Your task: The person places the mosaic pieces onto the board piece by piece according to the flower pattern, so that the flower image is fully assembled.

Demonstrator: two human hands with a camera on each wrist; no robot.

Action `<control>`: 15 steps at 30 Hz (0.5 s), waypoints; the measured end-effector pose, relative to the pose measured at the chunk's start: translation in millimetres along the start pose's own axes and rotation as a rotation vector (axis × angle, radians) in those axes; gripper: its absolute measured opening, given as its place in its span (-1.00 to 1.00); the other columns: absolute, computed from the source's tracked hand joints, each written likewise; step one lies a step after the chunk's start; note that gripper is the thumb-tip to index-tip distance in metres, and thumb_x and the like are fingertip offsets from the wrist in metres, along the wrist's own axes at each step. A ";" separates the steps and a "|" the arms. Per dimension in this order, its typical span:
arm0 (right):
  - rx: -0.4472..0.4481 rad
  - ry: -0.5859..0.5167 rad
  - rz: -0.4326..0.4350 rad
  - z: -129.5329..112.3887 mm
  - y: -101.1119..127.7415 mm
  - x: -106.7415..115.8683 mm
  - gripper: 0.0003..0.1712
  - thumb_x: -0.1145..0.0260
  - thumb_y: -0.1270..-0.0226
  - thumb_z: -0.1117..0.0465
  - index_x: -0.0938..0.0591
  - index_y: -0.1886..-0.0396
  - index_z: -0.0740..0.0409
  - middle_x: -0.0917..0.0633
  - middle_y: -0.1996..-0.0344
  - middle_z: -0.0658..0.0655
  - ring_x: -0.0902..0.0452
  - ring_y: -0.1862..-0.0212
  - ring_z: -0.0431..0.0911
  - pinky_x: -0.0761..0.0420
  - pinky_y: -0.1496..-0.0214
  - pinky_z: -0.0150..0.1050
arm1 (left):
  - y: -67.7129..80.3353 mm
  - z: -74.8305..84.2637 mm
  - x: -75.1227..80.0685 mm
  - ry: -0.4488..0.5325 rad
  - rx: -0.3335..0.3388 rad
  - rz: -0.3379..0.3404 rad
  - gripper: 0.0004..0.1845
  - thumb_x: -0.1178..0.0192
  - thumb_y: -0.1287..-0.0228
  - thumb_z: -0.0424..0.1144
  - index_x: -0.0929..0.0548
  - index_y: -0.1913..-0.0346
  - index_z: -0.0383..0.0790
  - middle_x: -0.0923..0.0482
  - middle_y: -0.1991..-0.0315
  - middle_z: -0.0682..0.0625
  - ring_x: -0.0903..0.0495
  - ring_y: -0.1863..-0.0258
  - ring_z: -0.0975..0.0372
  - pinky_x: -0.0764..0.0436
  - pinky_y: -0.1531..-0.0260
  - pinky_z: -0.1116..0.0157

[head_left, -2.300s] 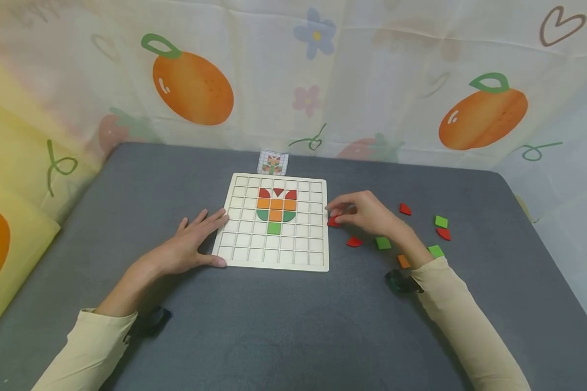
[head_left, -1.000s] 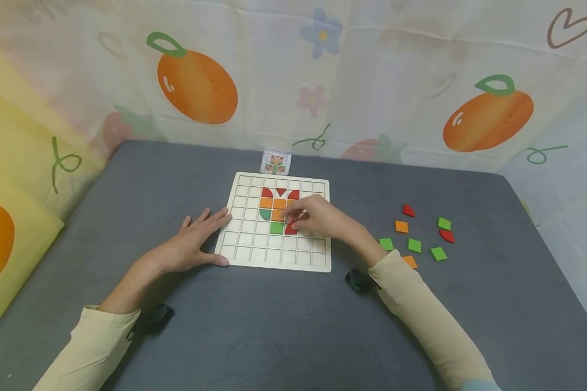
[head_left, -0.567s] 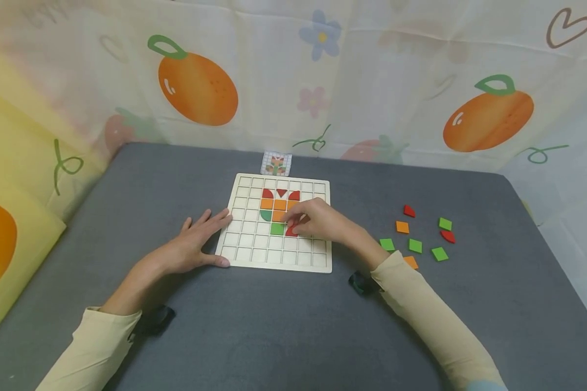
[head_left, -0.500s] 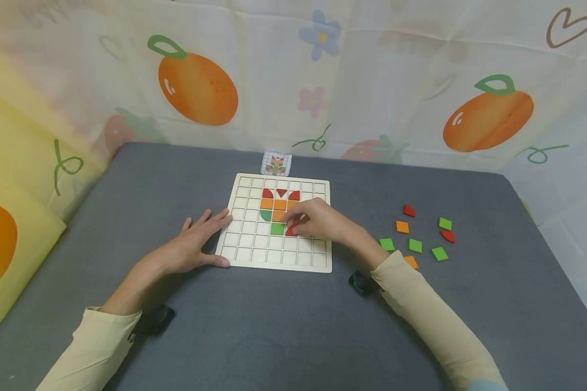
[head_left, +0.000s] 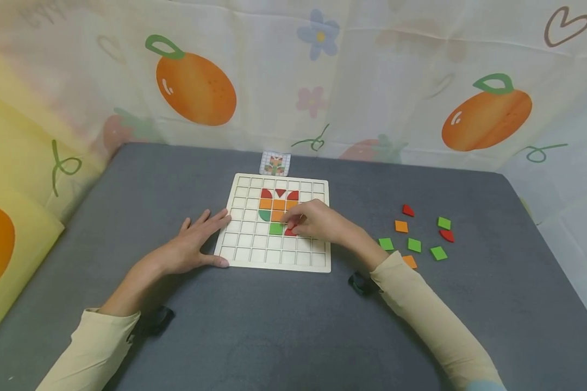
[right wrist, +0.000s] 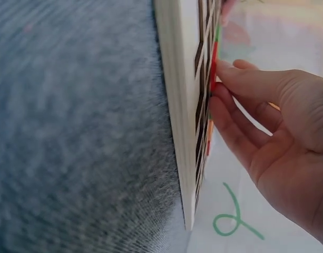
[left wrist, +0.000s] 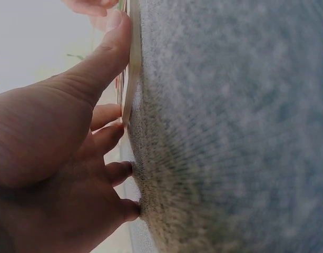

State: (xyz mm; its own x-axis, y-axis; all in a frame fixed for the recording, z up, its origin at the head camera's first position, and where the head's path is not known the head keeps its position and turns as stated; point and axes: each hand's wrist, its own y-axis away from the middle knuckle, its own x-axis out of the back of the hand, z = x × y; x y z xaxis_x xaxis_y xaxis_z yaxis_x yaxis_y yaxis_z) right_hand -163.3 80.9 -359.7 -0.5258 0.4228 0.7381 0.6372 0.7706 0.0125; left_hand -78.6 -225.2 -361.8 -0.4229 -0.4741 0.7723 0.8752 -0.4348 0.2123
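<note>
A pale wooden grid board [head_left: 254,254] lies on the dark grey table. My left hand [head_left: 191,247] rests at its left edge, thumb at the near corner and fingers spread; in the left wrist view the thumb [left wrist: 100,63] lies along the rim. Over the board's middle, my right hand [head_left: 318,220] pinches a red quarter-circle tile [head_left: 290,232] between thumb and fingertips, just right of a light green square tile [head_left: 276,228]. The right wrist view shows this red tile [right wrist: 214,66] at the grid surface. Orange squares [head_left: 278,205], red pieces [head_left: 293,195] and a dark green quarter-circle [head_left: 264,215] fill nearby cells.
A small picture card [head_left: 275,164] with a tulip pattern lies behind the board. To the right are scattered loose tiles: green squares [head_left: 414,245], orange squares [head_left: 401,226] and red quarter-circles [head_left: 447,235]. A printed curtain [head_left: 274,70] hangs behind the table.
My right hand has moved left from the table beside the board onto the grid, bringing a red tile. Over the last second it has barely shifted. My left hand stays at the board's edge.
</note>
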 end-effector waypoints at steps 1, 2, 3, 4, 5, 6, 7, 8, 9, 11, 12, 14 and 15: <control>0.002 0.004 -0.006 -0.1 -0.1 0.5 -0.71 -0.31 -0.23 0.47 -0.72 0.06 0.23 -0.73 0.32 0.02 -0.58 0.27 -0.20 -0.58 0.16 -0.35 | 0.3 -0.1 -0.1 0.000 0.000 0.000 0.09 -0.44 -0.05 0.07 -0.09 -0.53 -0.26 0.11 -0.56 -0.23 0.27 -0.50 -0.27 0.34 -0.31 -0.34; 0.002 0.011 -0.012 -0.2 -0.2 0.9 -0.70 -0.31 -0.23 0.46 -0.72 0.05 0.22 -0.73 0.30 0.01 -0.58 0.26 -0.20 -0.58 0.15 -0.35 | 0.8 -0.2 -0.2 0.000 0.000 0.002 0.09 -0.45 -0.05 0.06 -0.09 -0.53 -0.26 0.10 -0.56 -0.23 0.27 -0.50 -0.27 0.34 -0.31 -0.34; 0.004 0.015 -0.017 -0.4 -0.1 1.6 -0.70 -0.32 -0.24 0.45 -0.72 0.04 0.21 -0.73 0.29 0.01 -0.58 0.24 -0.20 -0.58 0.13 -0.34 | 1.2 -0.5 -0.3 -0.001 0.001 0.002 0.09 -0.45 -0.05 0.06 -0.09 -0.53 -0.27 0.10 -0.56 -0.23 0.27 -0.50 -0.27 0.34 -0.30 -0.34; 0.004 0.020 -0.021 -0.2 0.2 2.2 -0.71 -0.33 -0.24 0.43 -0.72 0.04 0.20 -0.74 0.26 0.00 -0.58 0.22 -0.19 -0.58 0.11 -0.34 | 1.5 -0.7 -0.6 -0.002 0.002 0.002 0.09 -0.45 -0.05 0.06 -0.09 -0.53 -0.27 0.10 -0.56 -0.24 0.27 -0.50 -0.28 0.34 -0.30 -0.34; 0.003 0.023 -0.023 0.0 0.9 3.1 -0.71 -0.34 -0.25 0.41 -0.72 0.03 0.18 -0.74 0.23 0.00 -0.59 0.20 -0.19 -0.58 0.08 -0.33 | 1.6 -1.0 -0.9 -0.003 0.002 0.003 0.09 -0.45 -0.05 0.06 -0.09 -0.53 -0.27 0.10 -0.56 -0.24 0.27 -0.50 -0.28 0.34 -0.30 -0.35; 0.000 0.023 -0.021 0.3 2.1 4.2 -0.71 -0.34 -0.25 0.40 -0.73 0.03 0.17 -0.74 0.20 -0.01 -0.59 0.18 -0.19 -0.58 0.06 -0.32 | 1.6 -1.1 -1.1 -0.003 0.002 0.003 0.09 -0.45 -0.05 0.06 -0.09 -0.53 -0.27 0.10 -0.56 -0.24 0.27 -0.49 -0.28 0.34 -0.30 -0.35; -0.008 0.024 -0.018 0.9 3.7 5.4 -0.71 -0.35 -0.26 0.38 -0.73 0.03 0.15 -0.74 0.18 -0.01 -0.59 0.16 -0.19 -0.58 0.05 -0.32 | 1.2 -1.2 -1.4 -0.004 0.001 0.004 0.09 -0.45 -0.04 0.06 -0.09 -0.53 -0.27 0.10 -0.56 -0.23 0.27 -0.49 -0.28 0.34 -0.30 -0.35; -0.016 0.024 -0.013 1.8 5.7 6.8 -0.71 -0.35 -0.26 0.37 -0.73 0.03 0.14 -0.74 0.16 -0.02 -0.59 0.14 -0.18 -0.58 0.03 -0.30 | 0.5 -1.3 -1.5 -0.005 -0.002 0.005 0.09 -0.45 -0.04 0.07 -0.10 -0.53 -0.27 0.10 -0.56 -0.23 0.27 -0.49 -0.28 0.34 -0.30 -0.35; -0.024 0.018 -0.007 3.2 8.2 8.1 -0.72 -0.36 -0.26 0.37 -0.73 0.02 0.14 -0.74 0.15 -0.01 -0.60 0.13 -0.17 -0.58 0.02 -0.29 | -0.3 -1.3 -1.7 -0.005 -0.005 0.005 0.08 -0.44 -0.04 0.07 -0.10 -0.53 -0.26 0.10 -0.56 -0.23 0.26 -0.49 -0.28 0.34 -0.30 -0.35; -0.048 0.009 0.001 6.1 13.2 10.9 -0.71 -0.36 -0.27 0.36 -0.72 0.01 0.14 -0.73 0.13 0.00 -0.60 0.10 -0.17 -0.58 -0.01 -0.27 | -0.8 -1.1 -1.8 -0.003 -0.009 0.007 0.08 -0.44 -0.04 0.07 -0.10 -0.53 -0.26 0.10 -0.56 -0.23 0.26 -0.50 -0.28 0.34 -0.30 -0.35; -0.060 0.004 0.005 7.8 15.9 12.3 -0.71 -0.37 -0.27 0.35 -0.72 0.00 0.14 -0.73 0.12 0.00 -0.60 0.09 -0.17 -0.58 -0.02 -0.27 | -0.9 -1.0 -1.8 -0.003 -0.009 0.007 0.09 -0.44 -0.04 0.08 -0.10 -0.53 -0.25 0.10 -0.56 -0.23 0.26 -0.50 -0.28 0.34 -0.30 -0.35; -0.076 0.001 0.014 11.6 21.3 15.3 -0.69 -0.38 -0.27 0.34 -0.70 -0.02 0.15 -0.72 0.11 0.02 -0.60 0.08 -0.16 -0.58 -0.03 -0.25 | -0.6 -1.1 -1.6 -0.004 -0.007 0.007 0.09 -0.44 -0.04 0.08 -0.10 -0.53 -0.26 0.10 -0.56 -0.23 0.26 -0.49 -0.28 0.34 -0.30 -0.34; -0.087 0.003 0.023 13.8 23.9 16.6 -0.68 -0.39 -0.27 0.34 -0.70 -0.03 0.16 -0.72 0.11 0.02 -0.60 0.08 -0.17 -0.59 -0.03 -0.24 | -0.2 -1.0 -1.3 -0.003 -0.005 0.008 0.09 -0.45 -0.04 0.07 -0.10 -0.53 -0.26 0.10 -0.56 -0.23 0.26 -0.49 -0.28 0.34 -0.30 -0.34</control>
State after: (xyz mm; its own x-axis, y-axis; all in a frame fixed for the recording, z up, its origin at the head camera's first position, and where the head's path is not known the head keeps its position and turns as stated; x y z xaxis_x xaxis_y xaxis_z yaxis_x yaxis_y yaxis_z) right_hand -164.6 113.0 -356.5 -0.5088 0.4386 0.7408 0.6959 0.7162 0.0539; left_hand -78.4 -225.3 -363.4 -0.4149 -0.4754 0.7758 0.8775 -0.4345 0.2030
